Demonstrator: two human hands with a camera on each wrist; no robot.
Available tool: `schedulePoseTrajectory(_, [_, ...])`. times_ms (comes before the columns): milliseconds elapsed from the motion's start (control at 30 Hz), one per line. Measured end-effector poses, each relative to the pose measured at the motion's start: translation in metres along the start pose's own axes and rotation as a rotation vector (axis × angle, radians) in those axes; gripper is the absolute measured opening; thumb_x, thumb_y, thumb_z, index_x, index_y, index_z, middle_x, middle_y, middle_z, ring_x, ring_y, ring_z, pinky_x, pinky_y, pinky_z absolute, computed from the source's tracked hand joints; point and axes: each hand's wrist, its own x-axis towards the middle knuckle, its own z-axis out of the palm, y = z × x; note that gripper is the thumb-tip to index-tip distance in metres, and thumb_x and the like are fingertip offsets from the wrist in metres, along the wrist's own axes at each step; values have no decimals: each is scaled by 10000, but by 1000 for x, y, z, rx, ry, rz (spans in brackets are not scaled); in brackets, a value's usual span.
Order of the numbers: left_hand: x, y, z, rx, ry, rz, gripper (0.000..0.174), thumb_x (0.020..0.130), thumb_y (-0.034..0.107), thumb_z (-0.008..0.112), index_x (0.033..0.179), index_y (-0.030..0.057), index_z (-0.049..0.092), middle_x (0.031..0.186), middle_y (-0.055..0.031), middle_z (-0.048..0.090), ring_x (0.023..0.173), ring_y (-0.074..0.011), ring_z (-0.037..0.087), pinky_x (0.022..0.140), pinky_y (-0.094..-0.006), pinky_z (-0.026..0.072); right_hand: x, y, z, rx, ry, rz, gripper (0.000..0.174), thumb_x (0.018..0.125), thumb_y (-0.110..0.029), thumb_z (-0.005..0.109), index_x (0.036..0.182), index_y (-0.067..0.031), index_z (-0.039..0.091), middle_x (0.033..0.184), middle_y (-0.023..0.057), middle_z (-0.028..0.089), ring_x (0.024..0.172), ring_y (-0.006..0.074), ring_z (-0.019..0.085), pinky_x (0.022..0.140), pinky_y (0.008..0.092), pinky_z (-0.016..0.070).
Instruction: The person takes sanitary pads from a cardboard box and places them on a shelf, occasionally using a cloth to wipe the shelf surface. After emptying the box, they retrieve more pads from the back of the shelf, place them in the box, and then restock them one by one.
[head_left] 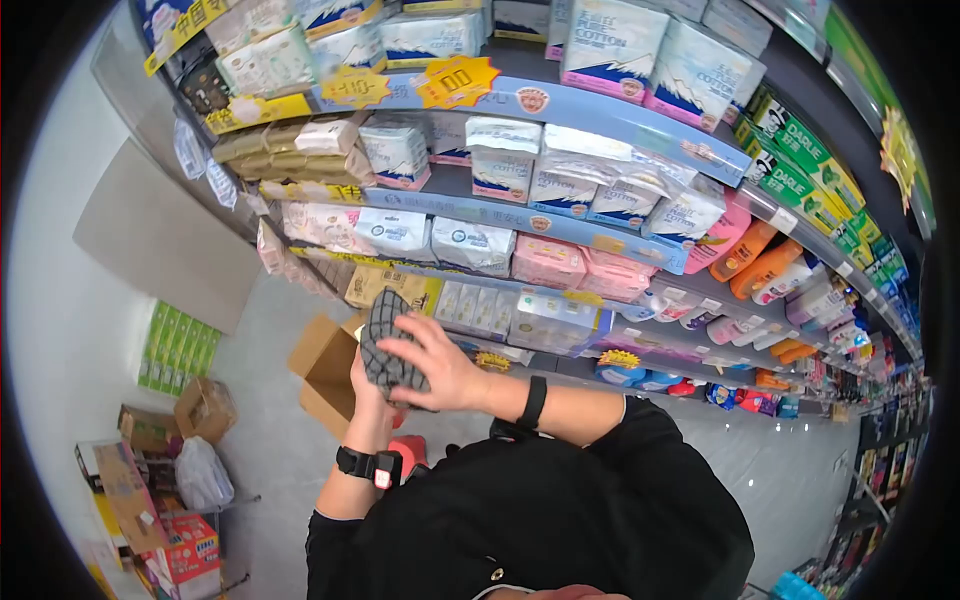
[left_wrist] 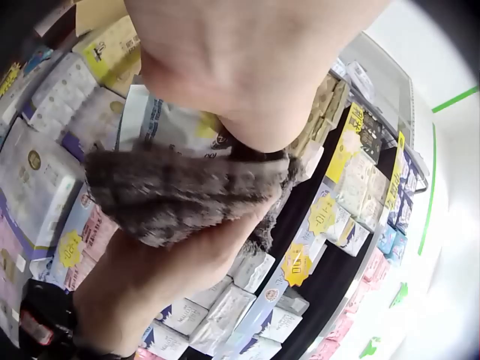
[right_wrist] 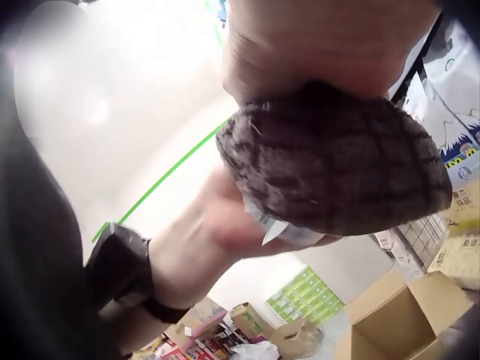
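Observation:
A grey cloth with a dark grid pattern point(head_left: 388, 340) point(left_wrist: 187, 196) point(right_wrist: 337, 161) is bunched between the two hands in front of the body. My right hand point(head_left: 445, 368) point(left_wrist: 184, 259) grips it, fingers curled over its upper side in the head view. Beneath the cloth, my left hand point(head_left: 370, 400) point(right_wrist: 232, 225) holds a white plastic package point(left_wrist: 176, 129) point(right_wrist: 300, 234), partly covered by the cloth. Both wrist views show the cloth against the package; most of the left fingers are hidden.
Shelves of cotton packs point(head_left: 500, 165) stand in front, with bottles and toothpaste boxes to the right. An open cardboard box point(head_left: 325, 375) point(right_wrist: 394, 322) is on the floor below the hands. More boxes, a white bag point(head_left: 203, 475) and a green stack point(head_left: 178, 348) lie at the left.

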Motion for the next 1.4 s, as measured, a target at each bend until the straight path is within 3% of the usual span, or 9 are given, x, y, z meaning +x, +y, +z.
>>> schedulePoseTrajectory(167, [15,-2,12,118,-36,-51,544,1003,466,315,1226,14,519,1183,-98,599,1058,-222,594,920,-381,479,-24,16,-15,-139,120,-114,710,687,-302,787,1292,-92,481,1312,234,375,1203,446,395,1006,515,365])
schedulePoseTrajectory(233, [28,0,0,146,-282,-128,615,991,522,279,1313,25,446,1289,-111,536,1195,-252,506,1017,-418,397,-29,13,-30,22,208,14,694,708,-303,773,1295,-88,474,1313,227,381,1194,416,423,1008,450,370])
schedulePoseTrajectory(300, [31,-15,8,148,-300,-122,591,987,510,315,1351,58,425,1304,-99,530,1213,-255,501,1023,-424,403,-31,6,-41,216,249,166,684,710,-293,768,1289,-79,472,1316,227,379,1193,414,421,1013,444,361])
schedulePoseTrajectory(533, [55,-38,-1,226,-484,-339,479,972,380,380,1385,138,392,1393,-76,441,1248,-260,474,991,-467,448,-47,2,-41,-277,357,-73,641,686,-335,754,1231,-97,514,1285,202,405,1225,469,352,1015,587,301])
schedulePoseTrajectory(600, [56,-41,3,267,-448,-363,470,970,376,396,1370,131,407,1367,-79,463,1219,-258,496,972,-456,462,-48,-1,-45,-382,222,-215,618,654,-339,771,1179,-108,539,1259,181,432,1238,466,342,1010,622,289])
schedulePoseTrajectory(700, [58,-46,10,327,-398,-384,456,968,371,420,1348,120,431,1327,-85,496,1176,-254,529,945,-439,482,-43,8,-51,-326,259,-129,599,637,-333,785,1143,-114,549,1229,174,459,1243,456,346,1005,649,279])
schedulePoseTrajectory(833, [60,-51,18,394,-314,-396,439,964,364,452,1319,106,462,1275,-93,539,1118,-250,574,909,-416,510,-38,28,-53,-214,376,-42,568,640,-299,789,1111,-79,561,1198,167,482,1229,438,362,1010,552,331])
schedulePoseTrajectory(1000, [65,-41,19,423,-370,-473,463,967,358,465,1338,83,434,1263,-98,544,1094,-254,587,897,-411,513,-35,40,-67,8,453,238,529,732,-309,723,1147,-36,542,1094,162,553,1016,357,553,880,408,451])
schedulePoseTrajectory(1400, [45,-44,34,486,-367,-430,558,970,408,416,1421,89,334,1352,-137,466,1178,-309,529,947,-457,482,-57,40,-47,-16,471,332,569,782,-338,685,1221,-35,485,1161,159,516,1095,355,501,912,424,421])
